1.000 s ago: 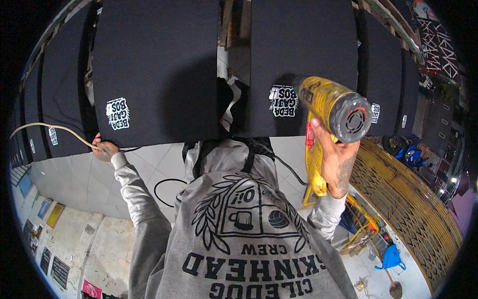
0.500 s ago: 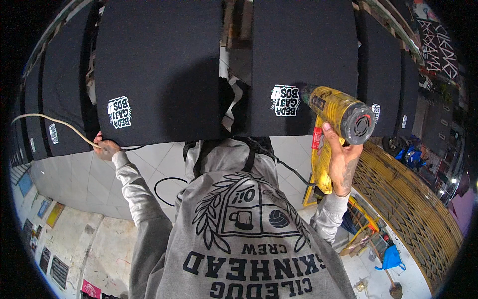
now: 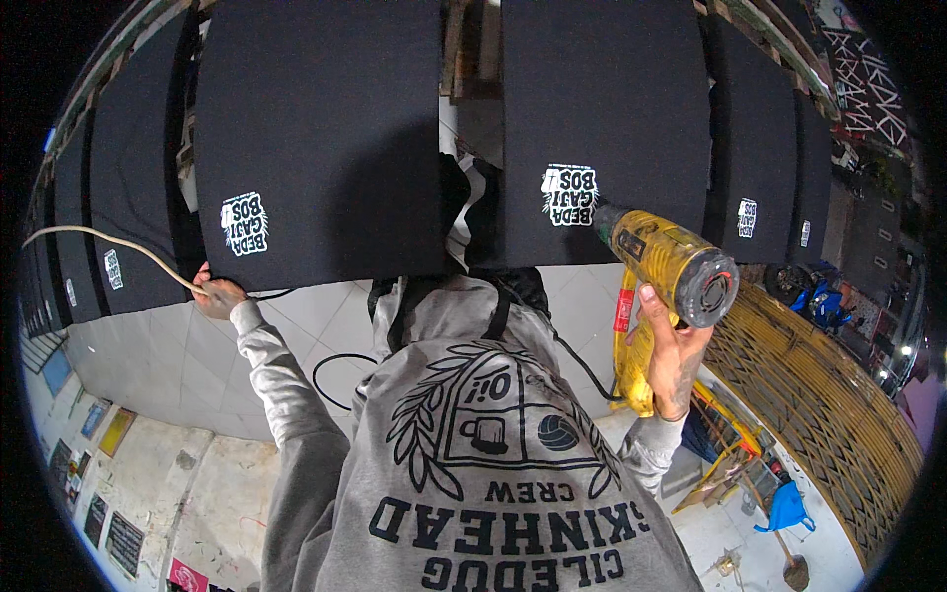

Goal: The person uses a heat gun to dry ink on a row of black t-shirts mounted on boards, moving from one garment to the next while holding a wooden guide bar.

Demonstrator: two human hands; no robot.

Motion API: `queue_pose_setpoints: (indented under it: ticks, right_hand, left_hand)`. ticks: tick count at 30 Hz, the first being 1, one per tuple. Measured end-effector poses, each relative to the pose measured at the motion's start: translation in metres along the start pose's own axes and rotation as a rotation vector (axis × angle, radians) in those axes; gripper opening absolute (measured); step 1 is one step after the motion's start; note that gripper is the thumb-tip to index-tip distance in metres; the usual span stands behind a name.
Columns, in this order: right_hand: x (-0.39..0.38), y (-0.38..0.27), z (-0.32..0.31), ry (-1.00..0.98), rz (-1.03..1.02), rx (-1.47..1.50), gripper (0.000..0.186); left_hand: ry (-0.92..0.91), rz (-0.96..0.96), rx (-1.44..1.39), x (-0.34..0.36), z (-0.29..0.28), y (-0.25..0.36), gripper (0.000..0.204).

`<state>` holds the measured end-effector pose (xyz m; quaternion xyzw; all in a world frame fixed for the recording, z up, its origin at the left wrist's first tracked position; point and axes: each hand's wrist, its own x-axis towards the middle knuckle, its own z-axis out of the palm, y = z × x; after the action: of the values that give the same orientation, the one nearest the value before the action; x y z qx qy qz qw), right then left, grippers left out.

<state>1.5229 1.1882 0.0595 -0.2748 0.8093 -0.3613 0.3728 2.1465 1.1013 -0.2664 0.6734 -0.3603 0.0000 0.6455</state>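
My right hand (image 3: 675, 345) is wrapped round the handle of a worn yellow heat gun (image 3: 656, 252). Its dark nozzle points left and away, at the lower right edge of a white print (image 3: 569, 195) on a black fabric panel (image 3: 602, 89); whether it touches the cloth I cannot tell. My left hand (image 3: 219, 298) is closed at the front edge of another black panel (image 3: 316, 89), just below its white print (image 3: 244, 223). A pale cable (image 3: 123, 242) runs into those fingers from the left, and a dark cord comes out on the right.
More black panels with white prints (image 3: 111, 268) stand in a row on both sides. A black cord (image 3: 584, 365) hangs from the heat gun's handle past my waist. To the right are a yellow folding gate (image 3: 789, 395), a blue motorbike (image 3: 824, 306) and a blue object (image 3: 786, 508) on the floor.
The heat gun has come slightly toward me, its nozzle dropping from the print's upper right to its lower right. My left hand keeps its place at the panel edge.
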Motion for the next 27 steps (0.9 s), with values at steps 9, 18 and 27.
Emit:
queue_pose_setpoints:
  ticks: [9,18,27]
  right_hand:
    - [-0.014,0.007,0.003,0.037,-0.023,-0.005,0.043]
    - [-0.014,0.014,-0.001,-0.054,-0.077,-0.069,0.048]
    - [0.014,-0.009,0.004,-0.296,-0.196,-0.127,0.043]
  left_hand:
    - [0.025,0.004,0.172,-0.004,0.008,0.020,0.032]
    - [-0.019,-0.113,0.069,-0.005,0.002,0.012,0.022]
    - [0.041,-0.009,0.091,-0.012,0.011,0.063,0.019]
